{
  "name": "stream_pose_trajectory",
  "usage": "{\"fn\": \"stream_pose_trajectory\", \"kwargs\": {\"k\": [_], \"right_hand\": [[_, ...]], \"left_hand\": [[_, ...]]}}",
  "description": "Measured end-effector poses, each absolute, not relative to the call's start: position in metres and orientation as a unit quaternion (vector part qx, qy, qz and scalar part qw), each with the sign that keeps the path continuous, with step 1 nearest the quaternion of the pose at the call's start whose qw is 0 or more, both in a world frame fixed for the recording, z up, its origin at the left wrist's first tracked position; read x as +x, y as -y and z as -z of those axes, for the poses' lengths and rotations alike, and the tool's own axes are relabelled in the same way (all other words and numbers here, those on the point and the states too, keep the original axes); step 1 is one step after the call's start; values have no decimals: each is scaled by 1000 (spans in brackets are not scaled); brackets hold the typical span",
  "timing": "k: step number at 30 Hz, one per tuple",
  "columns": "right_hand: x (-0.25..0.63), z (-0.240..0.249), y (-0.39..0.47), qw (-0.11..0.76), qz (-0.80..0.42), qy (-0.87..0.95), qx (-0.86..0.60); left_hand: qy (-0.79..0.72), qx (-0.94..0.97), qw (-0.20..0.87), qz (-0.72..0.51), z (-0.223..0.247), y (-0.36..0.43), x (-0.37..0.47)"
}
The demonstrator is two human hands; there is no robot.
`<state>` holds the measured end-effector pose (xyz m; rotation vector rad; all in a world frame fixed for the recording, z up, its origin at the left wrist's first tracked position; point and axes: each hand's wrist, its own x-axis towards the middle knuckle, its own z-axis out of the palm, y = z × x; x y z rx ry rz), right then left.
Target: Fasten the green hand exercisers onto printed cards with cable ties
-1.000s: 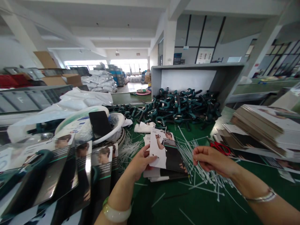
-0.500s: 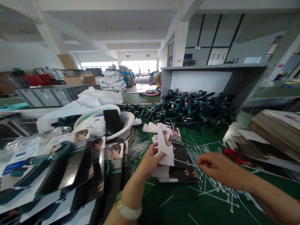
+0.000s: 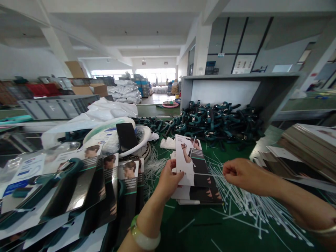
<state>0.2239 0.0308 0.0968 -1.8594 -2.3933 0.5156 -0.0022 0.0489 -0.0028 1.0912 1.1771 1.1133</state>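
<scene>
My left hand (image 3: 169, 179) grips the left edge of a printed backing card (image 3: 186, 159), thumb on its front near small punched holes. The card is tilted up above a pile of similar cards (image 3: 195, 197) on the green table. A white cable tie (image 3: 206, 174) runs across the card's lower half from near the holes. Closed on the tie's right end, my right hand (image 3: 241, 175) is to the right of the card, above a heap of loose cable ties (image 3: 249, 204). The card's back is hidden from me.
Dark green hand grips (image 3: 210, 119) spill from a grey bin (image 3: 275, 87) at the back. Carded grips (image 3: 60, 189) lie in rows at left. A phone (image 3: 126, 136) rests on a white basin (image 3: 145, 134). Stacked cards (image 3: 309, 147) stand at right.
My right hand has moved slightly right and up. The cable tie, slanting down before, now runs nearly level. Red-handled scissors at right are now hidden behind my right arm.
</scene>
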Motion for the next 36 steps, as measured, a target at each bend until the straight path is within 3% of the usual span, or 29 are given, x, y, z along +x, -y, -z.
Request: {"fn": "stream_pose_trajectory", "kwargs": {"k": [8, 12, 17, 23, 28, 32, 36], "right_hand": [[216, -106, -30, 27, -170, 792, -586], [212, -89, -34, 87, -297, 762, -568], [217, -64, -41, 145, -470, 674, -551], [230, -71, -40, 123, -336, 747, -560], [227, -76, -35, 128, -268, 784, -545], [220, -70, -33, 211, -291, 745, -562], [208, -49, -34, 414, -412, 610, -537]], "left_hand": [[-516, 500, 519, -463, -9, -44, 4], [-526, 499, 511, -461, -12, -40, 5], [-532, 461, 588, -398, -6, -42, 2], [-536, 418, 620, -392, 5, -48, 4], [-548, 501, 548, -386, 14, -48, 8], [-545, 519, 555, -354, 15, -47, 10], [-522, 460, 616, -371, 10, -43, 13]]}}
